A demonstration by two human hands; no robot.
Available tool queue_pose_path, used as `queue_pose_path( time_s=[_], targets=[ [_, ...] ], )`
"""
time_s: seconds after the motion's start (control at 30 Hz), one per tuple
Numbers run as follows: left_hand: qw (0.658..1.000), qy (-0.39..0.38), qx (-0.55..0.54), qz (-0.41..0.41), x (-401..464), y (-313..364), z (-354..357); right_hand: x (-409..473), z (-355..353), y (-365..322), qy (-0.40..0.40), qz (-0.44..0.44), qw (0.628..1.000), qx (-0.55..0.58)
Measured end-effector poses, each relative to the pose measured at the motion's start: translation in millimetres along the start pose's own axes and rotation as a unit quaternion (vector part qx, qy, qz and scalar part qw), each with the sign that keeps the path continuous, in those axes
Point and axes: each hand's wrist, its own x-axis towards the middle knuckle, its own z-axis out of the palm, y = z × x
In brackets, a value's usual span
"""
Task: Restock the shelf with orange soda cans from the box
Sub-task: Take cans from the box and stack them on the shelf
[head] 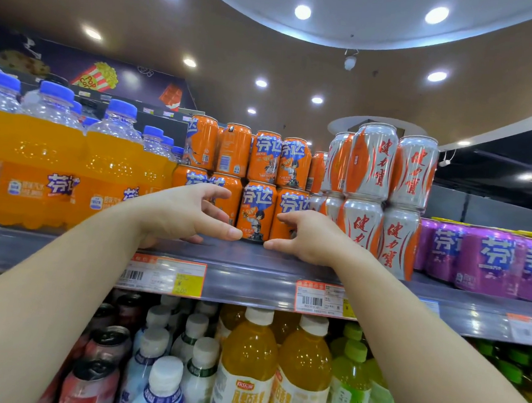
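Note:
Orange soda cans stand two high on the upper grey shelf, in the middle of the view. My left hand reaches in from the left with relaxed, spread fingers, just in front of the lower left cans and holding nothing. My right hand reaches in from the right, fingers loosely curved near the lower right orange can, thumb pointing left toward the left thumb. The front lower can shows between both hands. The box is out of view.
Orange soda bottles with blue caps fill the shelf's left. Silver-and-orange cans are stacked right of the orange cans, purple cans farther right. Juice and milk bottles crowd the shelf below. Price tags hang on the shelf edge.

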Motion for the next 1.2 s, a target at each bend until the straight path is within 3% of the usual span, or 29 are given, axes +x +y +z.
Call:
queue_pose_path(
  time_s=[0.4,0.73,0.97,1.2],
  targets=[
    [1.000,-0.003,-0.005,0.011,-0.4,-1.7,-2.3,13.5,7.4,-2.0,-0.064,0.022,0.996,-0.057],
    [0.998,0.032,-0.016,0.053,3.6,-4.8,-0.4,5.9,3.9,-11.3,-0.017,-0.027,0.999,0.014],
    [0.999,0.004,0.008,0.038,2.4,-7.2,-4.6,21.8,6.0,-32.9,-0.127,-0.051,0.990,-0.046],
    [0.999,-0.012,0.003,0.049,1.2,-4.6,-4.2,18.1,6.5,-35.7,-0.114,-0.034,0.991,-0.054]
  ],
)
